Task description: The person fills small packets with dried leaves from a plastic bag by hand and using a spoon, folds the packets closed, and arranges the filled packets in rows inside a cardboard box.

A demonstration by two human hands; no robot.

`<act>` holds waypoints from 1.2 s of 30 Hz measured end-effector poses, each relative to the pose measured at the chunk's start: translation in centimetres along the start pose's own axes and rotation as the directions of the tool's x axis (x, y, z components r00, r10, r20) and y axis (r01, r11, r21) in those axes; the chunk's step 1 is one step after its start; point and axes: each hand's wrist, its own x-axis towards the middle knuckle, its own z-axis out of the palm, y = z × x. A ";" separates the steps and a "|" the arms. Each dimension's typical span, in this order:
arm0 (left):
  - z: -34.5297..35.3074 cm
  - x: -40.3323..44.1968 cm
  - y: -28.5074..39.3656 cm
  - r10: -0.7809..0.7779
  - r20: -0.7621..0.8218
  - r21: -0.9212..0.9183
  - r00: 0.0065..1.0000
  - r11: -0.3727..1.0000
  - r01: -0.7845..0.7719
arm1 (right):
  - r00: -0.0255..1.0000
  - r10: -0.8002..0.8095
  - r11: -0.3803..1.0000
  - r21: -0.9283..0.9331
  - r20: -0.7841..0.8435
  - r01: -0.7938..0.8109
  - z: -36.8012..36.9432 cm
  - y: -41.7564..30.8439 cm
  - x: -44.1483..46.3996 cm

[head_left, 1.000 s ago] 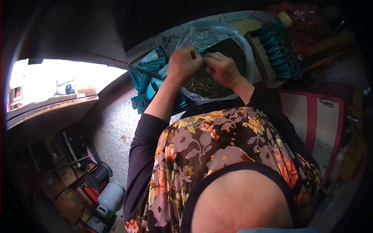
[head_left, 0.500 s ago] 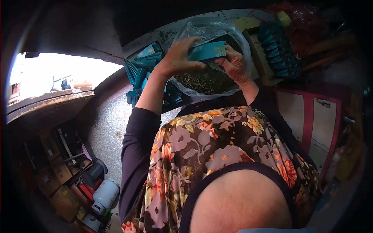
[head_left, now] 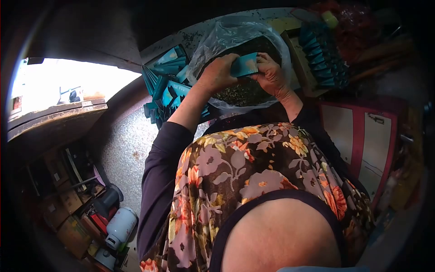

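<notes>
Between my hands is a teal packet (head_left: 244, 65) with a pale printed patch, held above a clear plastic bag (head_left: 226, 34) of dried, dark green, leaf-like bits (head_left: 244, 94). My left hand (head_left: 217, 73) grips the packet's left end, fingers behind and thumb along the lower edge. At the other end, my right hand (head_left: 272, 77) pinches it with thumb and fingers. Whether the packet has anything inside cannot be seen. Left of the bag lies a heap of similar teal packets (head_left: 170, 93), partly behind my left forearm.
A box (head_left: 299, 61) stands right of the bag, with a row of teal packets (head_left: 319, 56) beside it. A pink-framed cabinet (head_left: 358, 136) is at the right. On the floor at lower left are a pale gas cylinder (head_left: 121, 226) and cardboard boxes (head_left: 70, 199).
My left hand, spread around the packet's left end before, has moved right and closed on it. The packet now shows shorter between my hands. My right hand has shifted slightly and keeps its hold.
</notes>
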 end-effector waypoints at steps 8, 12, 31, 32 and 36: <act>2.5 -1.1 -1.9 -0.035 -0.136 -0.088 0.990 0.996 0.023 | 0.980 0.164 0.984 0.047 0.114 -0.170 0.3 0.2 -0.5; 2.4 -2.0 -2.6 -0.109 -0.155 -0.108 0.982 0.990 0.092 | 0.990 0.141 0.968 0.204 0.030 -0.144 0.9 0.2 -0.1; 2.5 -4.5 -4.4 -0.202 -0.197 -0.166 0.959 0.971 0.171 | 0.850 0.501 0.585 0.659 0.164 -0.473 1.8 3.5 0.5; 2.3 -4.7 -4.4 -0.218 -0.197 -0.175 0.956 0.967 0.185 | 0.847 0.506 0.584 0.659 0.161 -0.474 2.1 5.4 -0.1; 2.5 -5.4 -5.2 -0.189 -0.225 -0.102 0.956 0.980 0.170 | 0.708 0.700 0.710 -0.195 0.091 -0.676 4.3 11.0 -3.4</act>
